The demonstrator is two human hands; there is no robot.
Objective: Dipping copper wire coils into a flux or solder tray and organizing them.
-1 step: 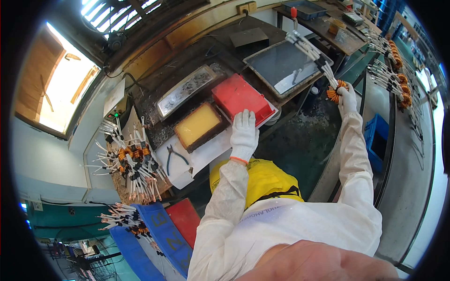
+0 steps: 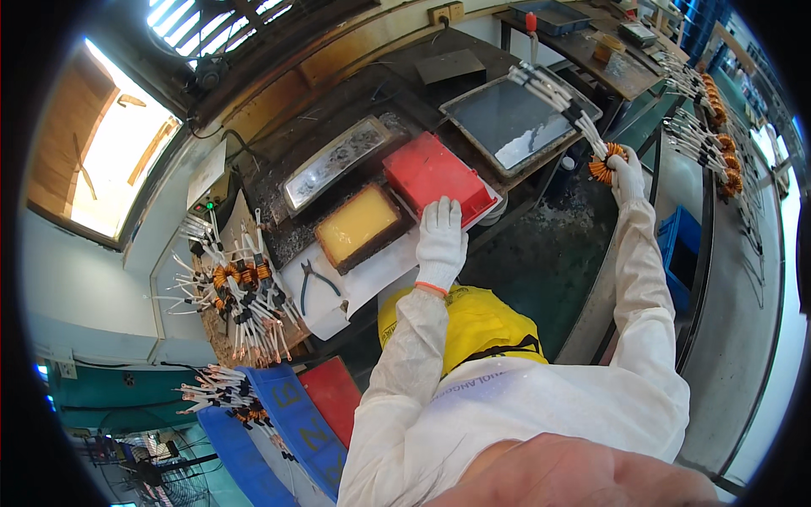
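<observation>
My right hand (image 2: 627,175), in a white glove, is closed on a ring-shaped copper coil (image 2: 603,166) at the right. White leads (image 2: 549,91) with black sleeves run from the coil up and left, over the corner of a shallow metal tray (image 2: 515,118) with a dark, shiny surface. My left hand (image 2: 440,245), also gloved, lies with fingers stretched out on the near edge of a red box (image 2: 435,179). Left of that box sits a block-shaped container of yellow material (image 2: 359,226). Behind it is a long pan with a silvery surface (image 2: 335,164).
Blue-handled cutters (image 2: 309,286) lie on white paper at the bench's near edge. Several finished-looking coils with leads (image 2: 241,287) are heaped at the left, more in a blue crate (image 2: 283,422) below. Further coils (image 2: 726,160) line the right-hand bench, beside a blue bin (image 2: 678,249).
The coil's leads have swung slightly left over the tray, and the bright reflection in it has changed shape. My left hand stays on the red box.
</observation>
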